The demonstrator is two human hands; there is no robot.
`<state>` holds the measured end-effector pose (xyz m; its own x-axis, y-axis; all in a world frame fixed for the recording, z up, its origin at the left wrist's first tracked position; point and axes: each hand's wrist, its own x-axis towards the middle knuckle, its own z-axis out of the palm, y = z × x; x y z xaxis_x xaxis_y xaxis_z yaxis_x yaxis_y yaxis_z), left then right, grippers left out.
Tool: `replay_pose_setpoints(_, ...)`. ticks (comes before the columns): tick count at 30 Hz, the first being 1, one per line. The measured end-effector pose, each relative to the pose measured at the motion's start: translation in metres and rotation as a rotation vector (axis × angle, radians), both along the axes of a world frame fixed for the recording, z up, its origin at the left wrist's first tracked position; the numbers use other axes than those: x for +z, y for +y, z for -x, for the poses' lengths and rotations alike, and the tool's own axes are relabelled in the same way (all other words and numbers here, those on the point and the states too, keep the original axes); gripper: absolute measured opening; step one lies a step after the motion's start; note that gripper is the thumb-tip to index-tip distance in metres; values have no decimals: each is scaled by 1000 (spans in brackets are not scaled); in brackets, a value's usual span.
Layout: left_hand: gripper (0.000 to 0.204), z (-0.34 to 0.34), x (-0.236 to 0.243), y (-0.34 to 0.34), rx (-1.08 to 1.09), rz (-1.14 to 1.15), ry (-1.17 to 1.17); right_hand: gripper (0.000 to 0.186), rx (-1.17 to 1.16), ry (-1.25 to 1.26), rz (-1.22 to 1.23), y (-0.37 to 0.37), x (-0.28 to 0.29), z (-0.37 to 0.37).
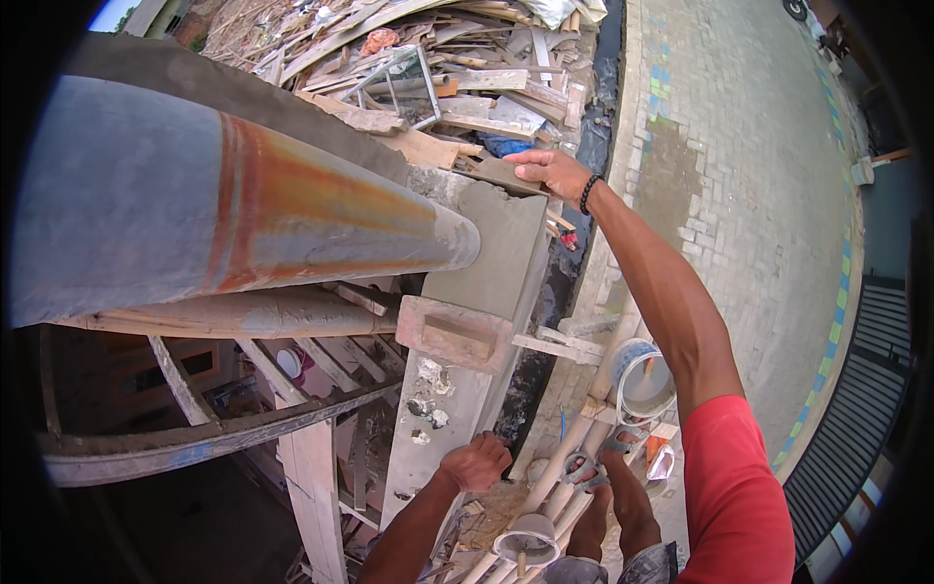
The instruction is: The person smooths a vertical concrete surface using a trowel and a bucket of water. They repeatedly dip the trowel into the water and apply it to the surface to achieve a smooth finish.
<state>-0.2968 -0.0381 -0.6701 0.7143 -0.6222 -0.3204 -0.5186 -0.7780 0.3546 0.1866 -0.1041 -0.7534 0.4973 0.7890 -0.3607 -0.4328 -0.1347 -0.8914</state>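
- Two bare hands are in view, set well apart along one grey wall [501, 219]. What is the farther one doing?
- That is the right hand [553, 173], wearing a dark beaded bracelet [589, 195]. It is on a flat brownish piece [506, 173] at the wall's far end. The fingers are over its edge, though from up here I cannot tell whether they grip it or only rest there.
- And the left hand [476, 462]?
- Clenched in a loose fist at the wall's outer edge, nearer the body.
- What lies between them?
- One hollowed brick [457, 333], laid across the wall top. Beyond it the surface is smooth; on the near side sit rough lumps of pale mortar [431, 378].
- And that big round shape?
- A grey column [146, 185] streaked with orange rust, its narrow-looking end at the smooth part of the wall.
- What about lower down?
- Sandalled feet [584, 469] on pale poles [559, 499], with a white bucket [622, 368] just beside them. Past the wall's far end is a heap of broken boards [486, 80]; paving [759, 224] runs along the right.
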Motion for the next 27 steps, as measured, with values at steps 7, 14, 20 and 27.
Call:
replay_pose_setpoints(7, 33, -5, 1, 0, -21, -2, -79, 43, -4, 40, -46, -2, 4, 1)
replay_pose_setpoints(14, 33, -6, 1, 0, -32, -9, -53, 45, -8, 3, -39, -1, -1, 0)
replay_pose_setpoints(20, 33, -4, 0, 1, -26, -2, -70, 46, -13, 24, -63, 0, -1, 3)
replay_pose_setpoints(27, 35, 0, -5, 1, -49, -23, -62, 45, -17, 8, -26, 0, -1, 1)
